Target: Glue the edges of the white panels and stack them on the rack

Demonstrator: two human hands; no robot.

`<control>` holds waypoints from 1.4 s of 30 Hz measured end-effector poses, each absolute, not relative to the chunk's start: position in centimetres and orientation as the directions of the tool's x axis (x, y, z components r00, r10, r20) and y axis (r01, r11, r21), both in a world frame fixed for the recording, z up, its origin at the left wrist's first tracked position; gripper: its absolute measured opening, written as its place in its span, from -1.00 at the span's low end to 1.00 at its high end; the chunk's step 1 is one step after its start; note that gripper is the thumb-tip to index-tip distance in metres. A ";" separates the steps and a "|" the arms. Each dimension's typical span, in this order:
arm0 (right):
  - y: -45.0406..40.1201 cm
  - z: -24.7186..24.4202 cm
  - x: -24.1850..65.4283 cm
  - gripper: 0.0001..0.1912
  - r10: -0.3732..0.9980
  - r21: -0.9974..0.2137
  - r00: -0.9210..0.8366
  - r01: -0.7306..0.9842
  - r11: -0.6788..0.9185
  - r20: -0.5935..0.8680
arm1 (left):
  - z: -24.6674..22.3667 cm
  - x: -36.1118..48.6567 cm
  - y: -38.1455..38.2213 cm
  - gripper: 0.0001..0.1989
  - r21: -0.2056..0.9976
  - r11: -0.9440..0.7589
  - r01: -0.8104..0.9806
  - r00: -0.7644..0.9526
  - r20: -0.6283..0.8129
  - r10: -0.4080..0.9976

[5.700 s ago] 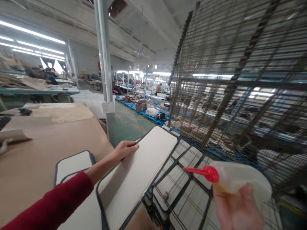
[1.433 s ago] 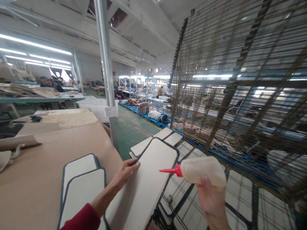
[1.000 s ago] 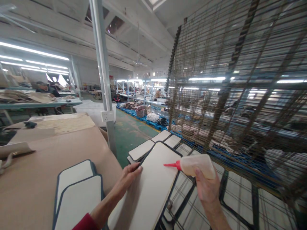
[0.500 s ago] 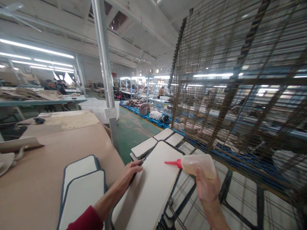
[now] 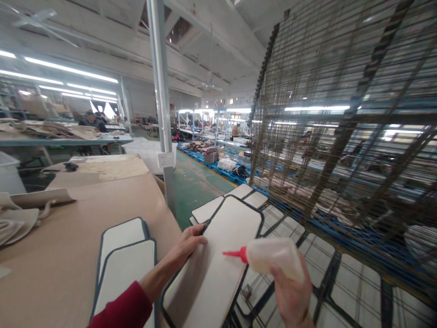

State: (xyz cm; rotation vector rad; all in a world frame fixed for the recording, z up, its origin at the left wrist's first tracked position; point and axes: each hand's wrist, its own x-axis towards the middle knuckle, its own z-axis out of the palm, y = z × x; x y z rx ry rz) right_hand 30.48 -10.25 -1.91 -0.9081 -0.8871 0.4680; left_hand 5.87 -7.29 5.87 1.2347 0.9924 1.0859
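Observation:
My left hand (image 5: 191, 241) grips the left edge of a white panel (image 5: 218, 259) with a dark border and rounded corners, thumb on its face. The panel is tilted over the rack. In my right hand (image 5: 290, 287) lies a translucent squeeze bottle (image 5: 273, 257) on its side, its red nozzle (image 5: 235, 254) pointing left above the panel's face. Whether the nozzle touches the panel, I cannot tell. Two similar panels (image 5: 126, 278) overlap on the brown table (image 5: 61, 259) to the left.
More white panels (image 5: 357, 278) lie on a wire rack at the right, below a large raised wire grid (image 5: 324, 105). A metal post (image 5: 160, 82) stands at the table's far edge. Pale material pieces (image 5: 20, 218) lie at far left. A person (image 5: 91, 120) sits farther back.
My right hand and the bottle have moved down and slightly left, nearer the middle of the panel. The view has shifted a little left. My left hand keeps its grip.

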 end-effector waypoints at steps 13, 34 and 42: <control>-11.6 -2.9 27.4 -0.27 0.793 -0.894 0.426 0.096 0.438 0.435 | 6.3 4.9 -6.5 -0.68 0.992 0.000 -0.124 0.177 0.022 0.984; -9.1 1.2 28.1 -0.39 0.662 -0.793 0.637 -0.129 0.595 0.393 | 5.9 1.7 -5.8 -0.60 0.996 0.054 -0.075 0.270 -0.032 0.962; -11.8 -1.8 26.5 -0.38 0.791 -0.882 0.497 -0.097 0.461 0.358 | 5.4 0.8 -5.2 -0.65 0.990 0.069 -0.122 0.268 -0.034 0.963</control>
